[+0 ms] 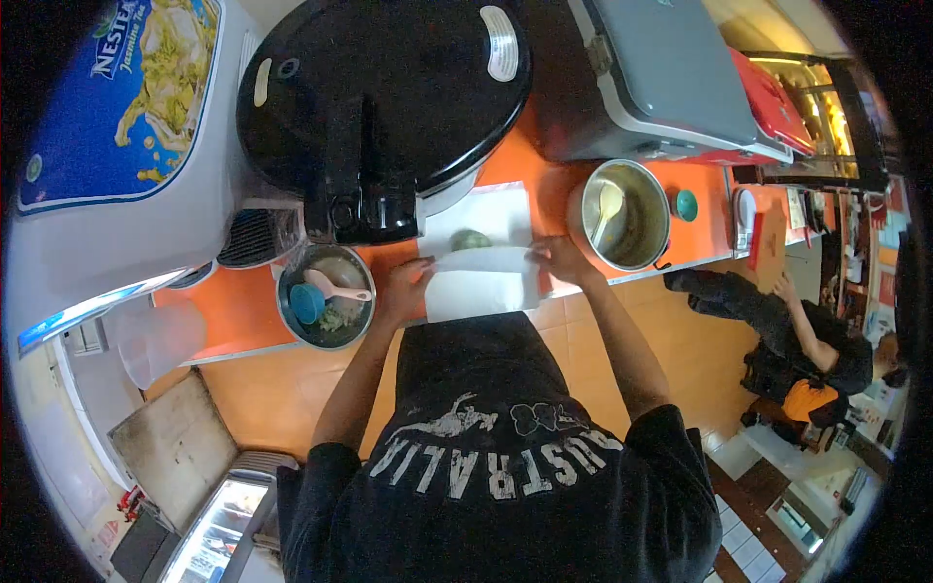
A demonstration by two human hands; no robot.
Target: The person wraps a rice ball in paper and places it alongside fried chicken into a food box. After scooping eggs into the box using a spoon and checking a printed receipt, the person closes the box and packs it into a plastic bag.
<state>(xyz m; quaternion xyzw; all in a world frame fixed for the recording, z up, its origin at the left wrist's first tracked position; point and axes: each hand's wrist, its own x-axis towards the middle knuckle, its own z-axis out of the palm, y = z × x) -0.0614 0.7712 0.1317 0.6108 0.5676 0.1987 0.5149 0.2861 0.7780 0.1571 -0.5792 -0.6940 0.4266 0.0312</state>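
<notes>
A sheet of white paper (481,294) lies at the front edge of the orange counter, its near part raised and folded over. My left hand (406,290) pinches the paper's left edge, and my right hand (562,260) holds its right edge. Between them, on the paper, sits a small greenish mound of food (470,240), partly covered by the folded part. Left of my left hand stands a metal bowl (362,335) with pale food, a pink scoop (335,288) and a blue cup (307,303). Beyond my right hand is a metal pot (584,216) with a yellowish ladle (608,202).
A large black-lidded cooker (389,87) stands behind the paper. Grey cooler box (680,78) at the back right, small green bowl (685,204) beside the pot. A clear plastic container (160,342) is at the left. Another person (816,330) sits at the far right.
</notes>
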